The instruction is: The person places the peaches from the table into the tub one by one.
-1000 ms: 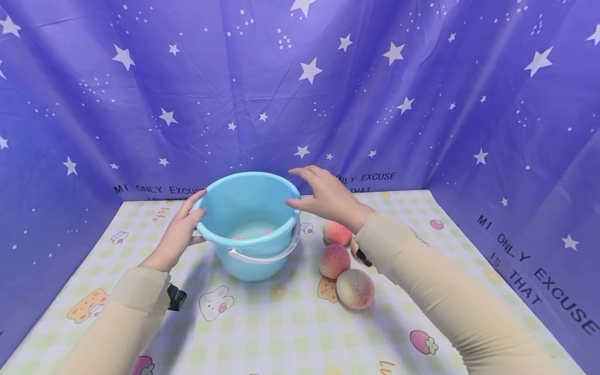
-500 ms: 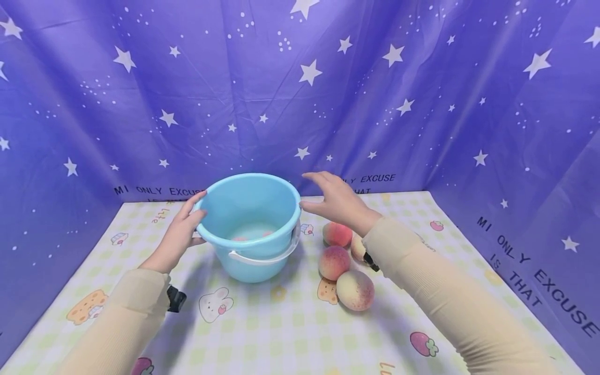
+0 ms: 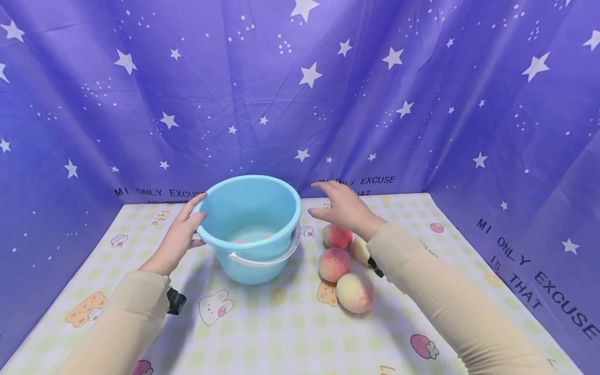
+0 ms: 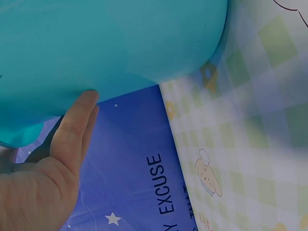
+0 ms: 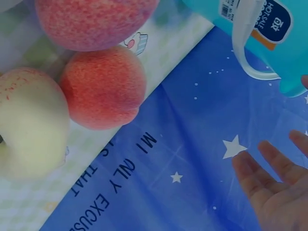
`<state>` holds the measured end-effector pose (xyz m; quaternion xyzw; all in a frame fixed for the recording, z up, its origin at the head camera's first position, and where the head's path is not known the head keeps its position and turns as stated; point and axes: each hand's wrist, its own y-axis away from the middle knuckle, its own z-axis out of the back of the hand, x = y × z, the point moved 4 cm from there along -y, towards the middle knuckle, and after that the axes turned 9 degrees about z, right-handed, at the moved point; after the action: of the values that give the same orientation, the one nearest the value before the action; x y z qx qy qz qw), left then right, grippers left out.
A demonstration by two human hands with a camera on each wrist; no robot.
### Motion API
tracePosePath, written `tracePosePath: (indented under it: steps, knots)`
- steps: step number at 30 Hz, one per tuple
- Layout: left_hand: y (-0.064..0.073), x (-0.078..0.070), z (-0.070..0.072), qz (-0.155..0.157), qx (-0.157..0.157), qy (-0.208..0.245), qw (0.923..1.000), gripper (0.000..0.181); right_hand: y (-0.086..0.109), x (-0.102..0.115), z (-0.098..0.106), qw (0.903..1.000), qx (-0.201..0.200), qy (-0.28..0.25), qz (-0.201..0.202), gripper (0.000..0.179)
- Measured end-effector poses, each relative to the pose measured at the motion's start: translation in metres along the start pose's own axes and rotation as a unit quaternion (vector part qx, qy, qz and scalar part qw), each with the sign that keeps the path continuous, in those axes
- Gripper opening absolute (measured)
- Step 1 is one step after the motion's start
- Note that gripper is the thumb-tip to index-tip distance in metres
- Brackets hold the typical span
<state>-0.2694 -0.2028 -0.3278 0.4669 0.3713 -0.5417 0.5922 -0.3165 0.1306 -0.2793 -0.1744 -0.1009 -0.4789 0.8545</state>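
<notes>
Head view, reading twelve o'clock as the far curtain (image 3: 365,104): at far left, a beige sleeve (image 3: 117,317) crosses the checked surface (image 3: 262,338), a black device (image 3: 175,301) at its wrist. The left hand (image 3: 175,237) grips the blue bucket (image 3: 248,213) by its rim at nine o'clock; the left wrist view shows straight fingers against the outer wall. Upright on the surface, the bucket has pinkish shapes (image 3: 240,241) at its bottom, mostly hidden by the near wall. A white handle (image 3: 262,263) hangs along the near side, between seven and four o'clock. Just outside the rim at three o'clock, the right hand (image 3: 347,211) is apart from it, its grip wide, thumb and fingers spread. Nearer six o'clock from that hand lies a pink peach (image 3: 334,264); around it are a red peach (image 3: 336,236) at twelve, a large pale peach (image 3: 355,293) at five, and a yellowish peach (image 3: 359,250) at two, partly hidden by the right sleeve (image 3: 436,281).
</notes>
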Motion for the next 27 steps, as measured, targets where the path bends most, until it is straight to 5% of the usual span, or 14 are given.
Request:
tracePosePath:
  steps: [27]
  knots:
    - [-0.001,0.0,0.001,0.001,-0.001,0.008,1.0,0.062,0.006,-0.034,-0.022,0.9986,0.016,0.01,-0.049,0.074]
